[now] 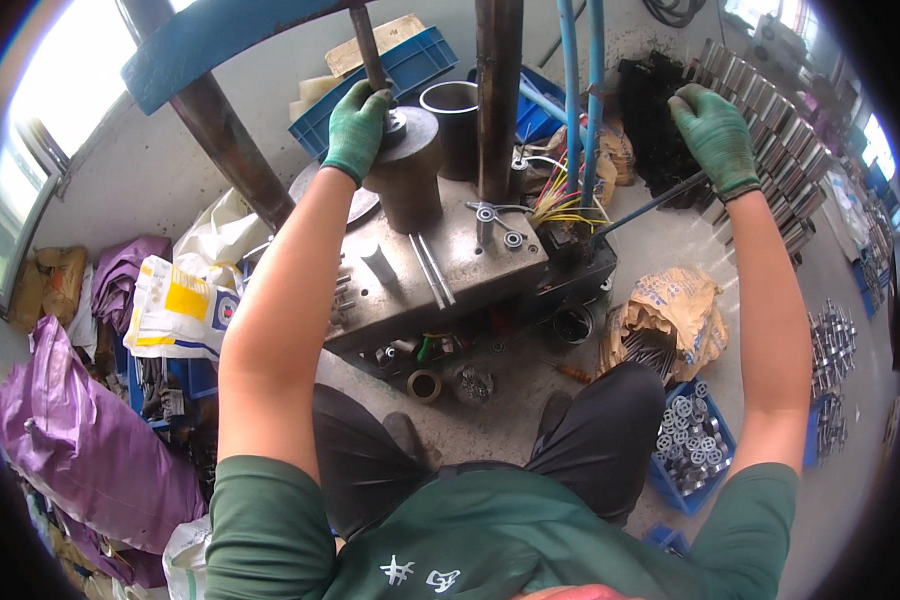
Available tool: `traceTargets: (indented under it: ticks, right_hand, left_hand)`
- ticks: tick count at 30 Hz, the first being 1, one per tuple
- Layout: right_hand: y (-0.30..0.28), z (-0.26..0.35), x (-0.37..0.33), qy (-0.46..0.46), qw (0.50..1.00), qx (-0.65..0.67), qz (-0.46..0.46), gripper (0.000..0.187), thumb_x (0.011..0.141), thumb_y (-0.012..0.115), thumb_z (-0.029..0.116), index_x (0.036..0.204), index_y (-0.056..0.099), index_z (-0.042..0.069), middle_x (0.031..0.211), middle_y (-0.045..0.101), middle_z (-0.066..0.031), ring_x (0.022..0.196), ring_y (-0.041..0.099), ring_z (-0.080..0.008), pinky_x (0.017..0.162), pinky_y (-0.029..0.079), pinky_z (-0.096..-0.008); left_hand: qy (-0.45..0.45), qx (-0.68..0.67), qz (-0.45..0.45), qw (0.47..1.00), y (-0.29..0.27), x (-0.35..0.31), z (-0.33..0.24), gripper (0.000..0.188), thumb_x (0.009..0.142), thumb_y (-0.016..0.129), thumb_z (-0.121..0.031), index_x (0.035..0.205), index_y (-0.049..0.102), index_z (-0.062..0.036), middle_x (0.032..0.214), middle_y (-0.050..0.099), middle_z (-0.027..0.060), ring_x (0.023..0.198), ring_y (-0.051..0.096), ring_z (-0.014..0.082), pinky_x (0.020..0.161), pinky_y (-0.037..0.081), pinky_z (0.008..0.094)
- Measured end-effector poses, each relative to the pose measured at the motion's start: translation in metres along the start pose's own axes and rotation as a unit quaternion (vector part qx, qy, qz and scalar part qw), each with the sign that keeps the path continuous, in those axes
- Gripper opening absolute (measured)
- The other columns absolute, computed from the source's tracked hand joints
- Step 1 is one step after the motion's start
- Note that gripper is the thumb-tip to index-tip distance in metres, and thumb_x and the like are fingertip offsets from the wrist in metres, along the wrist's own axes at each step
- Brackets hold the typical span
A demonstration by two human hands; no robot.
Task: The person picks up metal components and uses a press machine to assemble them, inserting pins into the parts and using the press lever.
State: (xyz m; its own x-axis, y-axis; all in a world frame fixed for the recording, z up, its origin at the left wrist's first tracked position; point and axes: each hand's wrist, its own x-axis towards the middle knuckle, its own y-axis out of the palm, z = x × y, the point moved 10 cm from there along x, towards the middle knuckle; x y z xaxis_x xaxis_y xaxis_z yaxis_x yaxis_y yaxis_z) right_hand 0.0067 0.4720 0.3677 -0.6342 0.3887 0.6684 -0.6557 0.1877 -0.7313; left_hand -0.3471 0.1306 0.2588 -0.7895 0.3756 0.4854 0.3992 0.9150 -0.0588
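My left hand (358, 130), in a green knitted glove, is closed around the lower end of a dark metal rod (367, 48). Just beneath it, a small shiny metal piece (397, 122) sits on top of a thick steel cylinder (410, 185). The cylinder stands upright on a heavy metal press bed (490, 262). Off to the right, my right hand (712, 138), gloved the same, is raised with curled fingers. Its palm side is hidden. A dark lever (650, 205) reaches from the machine to the heel of that hand; a grip on it does not show.
Two loose rods (432, 270) and a short metal cylinder (378, 264) rest on the bed. Blue hoses (596, 100) and a steel column (498, 100) rise behind. A blue bin (692, 440) of metal wheels, a paper sack (670, 310) and stacked metal tubes (770, 130) are right; purple sacks (90, 440) lie left.
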Motion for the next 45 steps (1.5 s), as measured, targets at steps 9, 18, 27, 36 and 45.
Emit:
traceTargets:
  ticks: [9, 18, 27, 36, 45]
  right_hand:
    - [0.0, -0.006, -0.003, 0.008, 1.0, -0.007, 0.019, 0.03, 0.101, 0.064, 0.034, 0.108, 0.075, 0.008, 0.097, 0.075, -0.0177, 0.091, 0.072, -0.0371, 0.085, 0.057, -0.0451]
    - [-0.012, 0.002, -0.033, 0.006, 0.997, 0.06, 0.04, 0.03, 0.1, 0.067, 0.03, 0.111, 0.076, 0.003, 0.1, 0.077, -0.0188, 0.09, 0.074, -0.0349, 0.083, 0.057, -0.0417]
    - [-0.017, -0.027, -0.069, 0.011, 0.997, 0.067, 0.044, 0.031, 0.1, 0.068, 0.028, 0.113, 0.076, 0.002, 0.096, 0.078, -0.017, 0.085, 0.075, -0.0284, 0.079, 0.057, -0.0379]
    - [-0.023, -0.036, -0.118, 0.006, 0.992, 0.108, 0.071, 0.027, 0.1, 0.071, 0.021, 0.113, 0.074, -0.003, 0.098, 0.077, -0.015, 0.086, 0.072, -0.0225, 0.08, 0.056, -0.0344]
    - [-0.032, -0.012, -0.161, 0.001, 0.987, 0.125, 0.105, 0.026, 0.1, 0.072, 0.017, 0.116, 0.073, -0.003, 0.107, 0.076, -0.0174, 0.095, 0.073, -0.025, 0.086, 0.057, -0.0355]
  left_hand:
    - [0.287, 0.016, -0.012, 0.958, 0.042, -0.114, -0.087, 0.034, 0.107, 0.061, -0.024, 0.131, 0.062, 0.001, 0.098, 0.068, 0.004, 0.087, 0.063, 0.0108, 0.079, 0.052, 0.0262]
    - [-0.319, -0.315, 0.034, 0.893, 0.133, -0.328, 0.073, 0.06, 0.108, 0.052, -0.06, 0.11, 0.065, -0.0017, 0.068, 0.056, 0.0023, 0.056, 0.056, 0.0146, 0.056, 0.055, 0.0323]
    - [-0.549, -0.329, -0.057, 0.766, 0.132, -0.361, 0.15, 0.037, 0.11, 0.045, -0.038, 0.1, 0.064, -0.0074, 0.07, 0.057, 0.0004, 0.058, 0.056, 0.0168, 0.055, 0.058, 0.0371]
    - [-0.591, -0.269, 0.013, 0.76, 0.124, -0.407, 0.133, 0.04, 0.111, 0.049, -0.04, 0.101, 0.071, -0.0075, 0.074, 0.062, 0.0019, 0.067, 0.06, 0.0166, 0.064, 0.055, 0.0354]
    - [0.002, 0.163, 0.129, 0.978, 0.019, -0.343, -0.027, 0.029, 0.107, 0.064, -0.029, 0.121, 0.071, -0.004, 0.105, 0.069, 0.0093, 0.091, 0.068, 0.0236, 0.084, 0.056, 0.0375]
